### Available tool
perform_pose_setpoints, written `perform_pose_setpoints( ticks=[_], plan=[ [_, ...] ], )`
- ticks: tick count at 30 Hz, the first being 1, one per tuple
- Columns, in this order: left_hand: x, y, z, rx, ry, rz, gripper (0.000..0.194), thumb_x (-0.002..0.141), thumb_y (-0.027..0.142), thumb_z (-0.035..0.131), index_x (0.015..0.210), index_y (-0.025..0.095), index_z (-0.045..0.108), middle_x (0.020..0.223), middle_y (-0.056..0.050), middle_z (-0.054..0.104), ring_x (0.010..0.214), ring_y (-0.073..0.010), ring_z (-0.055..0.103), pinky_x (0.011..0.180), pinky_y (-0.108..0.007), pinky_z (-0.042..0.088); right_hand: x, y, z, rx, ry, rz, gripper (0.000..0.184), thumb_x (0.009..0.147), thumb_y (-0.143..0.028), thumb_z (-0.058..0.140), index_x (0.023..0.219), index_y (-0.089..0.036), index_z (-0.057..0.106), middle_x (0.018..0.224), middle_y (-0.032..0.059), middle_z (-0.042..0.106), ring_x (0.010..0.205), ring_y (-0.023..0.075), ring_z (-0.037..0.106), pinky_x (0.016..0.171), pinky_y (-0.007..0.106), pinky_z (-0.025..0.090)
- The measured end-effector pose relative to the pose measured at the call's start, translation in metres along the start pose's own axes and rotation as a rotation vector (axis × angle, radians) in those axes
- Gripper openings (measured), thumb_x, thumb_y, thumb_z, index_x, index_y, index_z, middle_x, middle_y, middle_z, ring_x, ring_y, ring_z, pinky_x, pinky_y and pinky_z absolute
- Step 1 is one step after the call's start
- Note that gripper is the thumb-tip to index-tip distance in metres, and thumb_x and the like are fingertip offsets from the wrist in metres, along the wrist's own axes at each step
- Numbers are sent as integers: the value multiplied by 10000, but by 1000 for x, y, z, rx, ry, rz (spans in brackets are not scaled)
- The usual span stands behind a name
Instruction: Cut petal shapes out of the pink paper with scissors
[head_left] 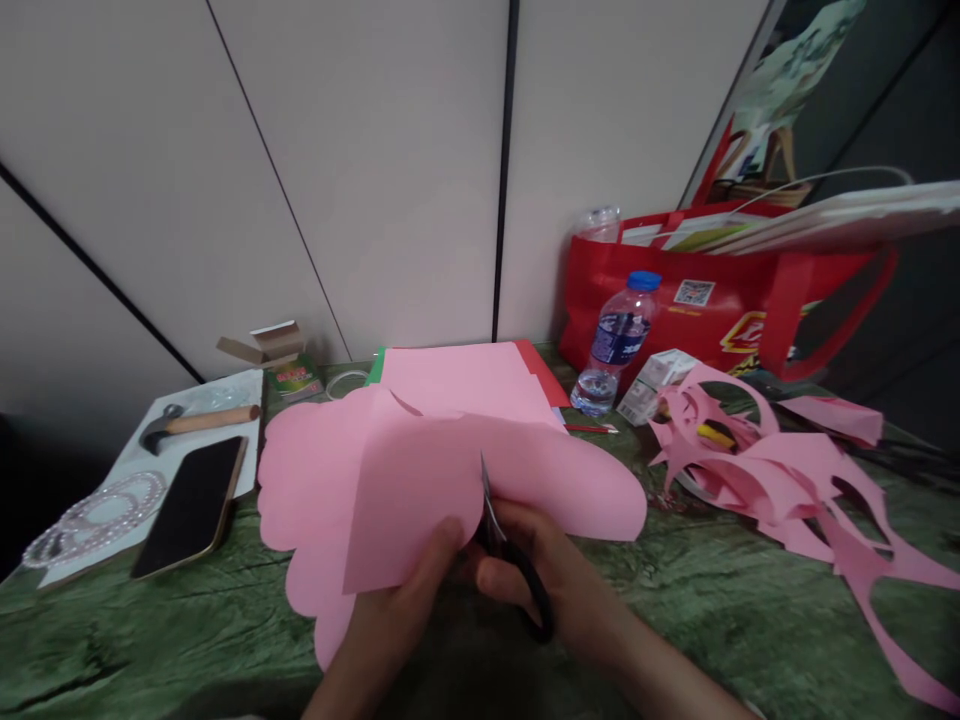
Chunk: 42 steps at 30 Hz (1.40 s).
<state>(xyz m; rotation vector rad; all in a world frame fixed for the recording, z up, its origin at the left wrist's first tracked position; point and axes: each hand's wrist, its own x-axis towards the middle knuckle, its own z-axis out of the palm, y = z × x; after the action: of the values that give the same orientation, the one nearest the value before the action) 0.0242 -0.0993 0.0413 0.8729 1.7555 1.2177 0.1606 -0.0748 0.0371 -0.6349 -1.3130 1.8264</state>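
From my head cam, my left hand [405, 590] is pinching the near edge of the pink sheet [427, 490], and my right hand [551, 575] has its fingers through the handles of the scissors [517, 575], which sit low in the middle, long axis running away from me and tipped a bit left, blades up against the paper. Back right there's a red bag [675, 300] stuffed with flat sheets, plus a bottle [611, 345] part full of clear liquid, and back left an open little box [295, 377], can't tell what's in it.
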Motion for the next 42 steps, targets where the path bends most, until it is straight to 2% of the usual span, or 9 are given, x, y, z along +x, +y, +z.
perform_pose_setpoints(
  ticks=[7,18,25,31,42],
  plan=[
    [0,-1,0,-22,-23,-3,320,679,362,620,917,147,613,994,-138,674,1077,-283,546,944,-409,399,1,-7,5,11,17,-21,415,609,-514,712,787,-176,549,675,-28,412,614,125,326,554,242,276],
    [0,1,1,-37,6,0,367,662,342,622,962,136,573,1067,-161,638,1114,-294,515,959,-440,377,0,-6,4,8,21,-27,378,628,-469,721,771,-154,568,662,-36,413,589,108,316,537,228,272],
    [0,-1,1,-25,32,-2,369,646,362,646,934,138,593,1021,-172,654,1070,-309,542,947,-465,382,1,-8,5,-20,46,-8,369,598,-478,733,699,-175,548,619,-49,403,552,105,324,531,232,288],
    [0,0,0,2,38,14,375,643,371,640,940,146,594,1025,-160,657,1115,-303,513,959,-436,379,0,-5,3,-50,55,13,372,611,-483,720,721,-175,542,654,-36,457,577,113,379,531,234,303],
    [1,1,0,15,38,34,373,659,372,616,947,135,605,1035,-154,659,1076,-301,541,950,-443,378,0,-6,4,-118,103,54,373,610,-456,722,702,-161,512,563,-52,446,527,100,370,483,220,284]
  ],
)
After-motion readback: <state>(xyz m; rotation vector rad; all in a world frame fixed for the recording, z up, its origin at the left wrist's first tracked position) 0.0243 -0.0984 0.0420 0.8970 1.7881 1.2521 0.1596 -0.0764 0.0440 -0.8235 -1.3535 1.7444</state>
